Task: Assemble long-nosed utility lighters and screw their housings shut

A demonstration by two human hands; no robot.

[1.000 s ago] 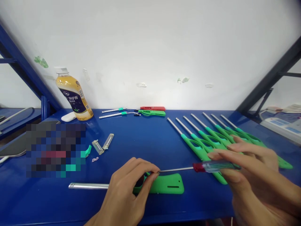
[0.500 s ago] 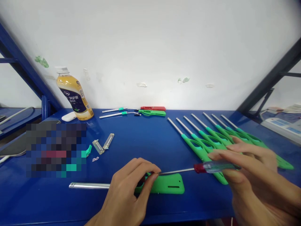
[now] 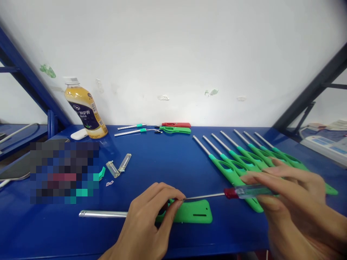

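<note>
Left hand (image 3: 148,220), lower centre: thumb and forefinger pinched together at the tip of the screwdriver (image 3: 231,193); can't tell if they hold the tip itself or a small part there. Right hand (image 3: 295,202), lower right: thumb and fingers closed round the clear handle, red collar and thin shaft pointing left, near level.

Green lighter (image 3: 193,211) lies flat at lower centre under the left hand, slotted end to the right, metal tube (image 3: 103,214) out to the left; its middle is mostly hidden.

Seven more green lighters (image 3: 230,175) in a slanted row at right, partly behind the right hand. Two clear tubes (image 3: 112,169) left of centre, white scrap (image 3: 110,183) just below. Bottle (image 3: 86,115) at upper left
</note>
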